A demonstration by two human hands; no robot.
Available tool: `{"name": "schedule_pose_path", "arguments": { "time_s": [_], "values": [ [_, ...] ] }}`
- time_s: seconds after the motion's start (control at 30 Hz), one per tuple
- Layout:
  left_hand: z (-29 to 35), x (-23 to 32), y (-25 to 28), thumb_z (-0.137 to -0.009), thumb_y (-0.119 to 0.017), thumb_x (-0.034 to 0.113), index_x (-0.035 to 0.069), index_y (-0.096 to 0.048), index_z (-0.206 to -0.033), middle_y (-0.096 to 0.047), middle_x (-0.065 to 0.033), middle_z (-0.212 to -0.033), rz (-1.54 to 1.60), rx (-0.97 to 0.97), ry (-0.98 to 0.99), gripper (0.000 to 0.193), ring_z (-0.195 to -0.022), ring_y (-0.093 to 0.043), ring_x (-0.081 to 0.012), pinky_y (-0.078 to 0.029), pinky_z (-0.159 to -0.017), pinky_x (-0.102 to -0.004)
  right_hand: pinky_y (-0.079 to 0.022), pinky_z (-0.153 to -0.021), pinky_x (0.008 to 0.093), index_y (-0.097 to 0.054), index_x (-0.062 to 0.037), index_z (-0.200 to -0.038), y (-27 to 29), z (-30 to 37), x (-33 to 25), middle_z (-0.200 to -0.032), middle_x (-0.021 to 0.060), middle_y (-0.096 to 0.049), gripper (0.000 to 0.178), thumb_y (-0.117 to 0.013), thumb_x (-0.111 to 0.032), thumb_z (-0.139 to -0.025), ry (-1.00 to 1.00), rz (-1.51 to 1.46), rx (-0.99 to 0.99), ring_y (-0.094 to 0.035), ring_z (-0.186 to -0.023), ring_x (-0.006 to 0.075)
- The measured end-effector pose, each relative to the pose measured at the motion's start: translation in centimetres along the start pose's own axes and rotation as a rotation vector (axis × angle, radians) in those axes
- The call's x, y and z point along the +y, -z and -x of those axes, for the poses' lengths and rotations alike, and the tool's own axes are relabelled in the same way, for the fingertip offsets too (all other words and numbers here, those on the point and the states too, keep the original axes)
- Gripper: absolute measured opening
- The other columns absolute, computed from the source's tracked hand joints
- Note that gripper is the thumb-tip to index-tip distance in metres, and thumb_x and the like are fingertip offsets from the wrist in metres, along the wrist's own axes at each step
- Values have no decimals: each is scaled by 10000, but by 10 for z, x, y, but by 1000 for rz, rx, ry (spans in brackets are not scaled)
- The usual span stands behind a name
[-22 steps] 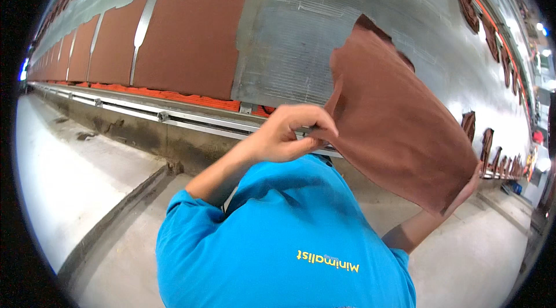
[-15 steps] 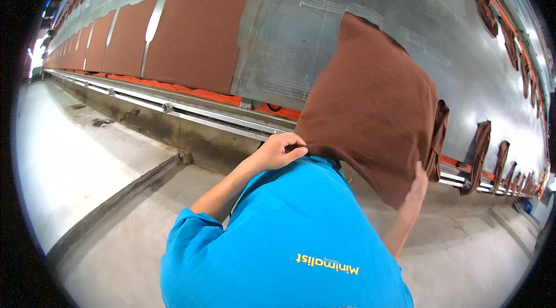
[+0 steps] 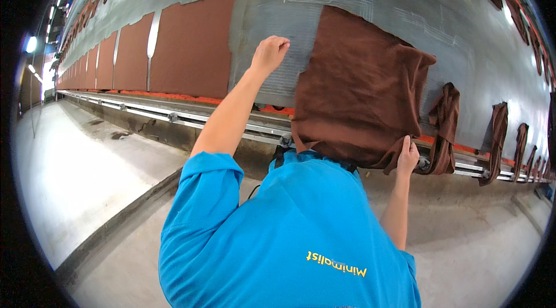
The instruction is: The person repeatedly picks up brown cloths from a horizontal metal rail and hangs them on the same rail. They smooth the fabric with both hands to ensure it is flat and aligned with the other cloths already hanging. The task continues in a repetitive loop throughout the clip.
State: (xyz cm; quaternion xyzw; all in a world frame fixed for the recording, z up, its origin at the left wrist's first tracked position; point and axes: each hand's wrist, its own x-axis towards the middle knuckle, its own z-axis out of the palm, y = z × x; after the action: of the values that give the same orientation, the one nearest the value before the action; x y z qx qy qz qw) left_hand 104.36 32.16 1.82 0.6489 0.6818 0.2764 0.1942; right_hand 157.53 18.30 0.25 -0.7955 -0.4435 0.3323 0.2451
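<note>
A brown fabric panel [image 3: 359,85] lies wrinkled over the near edge of the long grey metal table [image 3: 272,13], its lower edge hanging toward my blue shirt. My right hand [image 3: 408,154] pinches the panel's near right corner. To the left of the panel, my left hand [image 3: 271,55] is raised over the metal surface with its fingers curled closed. I see nothing in that hand, and it is apart from the fabric.
Flat brown panels [image 3: 194,47] are laid in a row along the table to the left. On the right, folded brown cloths [image 3: 445,128] hang over the near edge. A metal rail [image 3: 191,121] and an orange strip run along that edge, above a concrete floor [image 3: 116,163].
My left hand has let go of the panel's near left corner and moved up and forward. The panel has settled lower onto the table. My right hand now grips its near right corner.
</note>
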Motion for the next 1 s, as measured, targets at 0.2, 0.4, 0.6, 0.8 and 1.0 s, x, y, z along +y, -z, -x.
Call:
{"name": "schedule_pose_path", "arguments": {
  "time_s": [0.2, 0.4, 0.6, 0.8, 1.0],
  "values": [
    [-30, -16, -16, -980, -640, 170, 40, -757, -1080, -735, -165, -1053, -253, -122, -111, 202, -1005, -697, -366, -561, -872, -456, -440, -665, 333, -626, 44, -806, -6, 9, -9, -704, 68, -570, 517, -616, -410, -1054, 67, -52, 101, -485, -692, 137],
    [-44, -18, -18, -980, -596, 147, 17, -699, -932, -704, -181, -957, -438, -229, -156, 173, -927, -696, -388, -562, -806, -485, -480, -716, 348, -674, 45, -857, -5, 9, -6, -764, 87, -651, 500, -629, -420, -1036, 20, -54, 108, -567, -733, 170],
    [-54, -9, -27, -942, -544, 62, 25, -642, -968, -696, -175, -986, -655, -316, -259, 108, -950, -703, -383, -582, -822, -469, -490, -743, 357, -705, 44, -912, -7, 7, 2, -821, 103, -698, 498, -630, -434, -1031, -7, -19, 140, -606, -767, 191],
    [-43, -5, -14, -940, -592, 205, 22, -644, -988, -703, -193, -1020, -502, -267, 114, 196, -990, -691, -389, -554, -867, -484, -498, -763, 364, -718, 48, -948, -6, 7, -1, -846, 140, -709, 502, -625, -439, -1030, -9, -13, 156, -635, -792, 213],
    [66, -3, 36, -949, -594, 273, -5, -641, -936, -719, -215, -954, -126, -316, 318, 283, -940, -682, -406, -533, -817, -495, -489, -740, 370, -700, 44, -908, -6, 8, -2, -814, 122, -696, 499, -624, -433, -1032, 22, 14, 140, -617, -761, 215]
  ]
}}
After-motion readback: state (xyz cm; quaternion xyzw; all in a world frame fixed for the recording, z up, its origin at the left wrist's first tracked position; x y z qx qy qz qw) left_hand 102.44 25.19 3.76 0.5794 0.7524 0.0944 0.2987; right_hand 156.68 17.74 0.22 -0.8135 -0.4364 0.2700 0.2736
